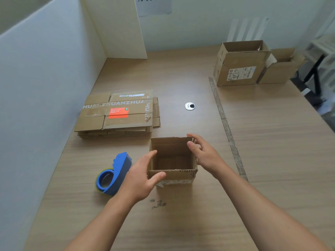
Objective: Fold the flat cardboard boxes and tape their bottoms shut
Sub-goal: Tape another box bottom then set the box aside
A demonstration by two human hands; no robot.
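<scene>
The left hand (143,175) grips the near left corner of a small open-topped brown cardboard box (181,175), thumb on the front wall and fingers curled along the left wall. The right hand (204,153) holds the far right corner, thumb at the rim and fingers round the outside. The box stands upright on the pale wood-grain tabletop (272,142). Just beside the left hand lies a blue plastic tape dispenser (116,173). Beyond it sits a stack of flattened brown cardboard boxes (117,113), the top one with an orange label. Two erected open cardboard boxes (239,69) stand touching at the far right, well apart from the hands.
</scene>
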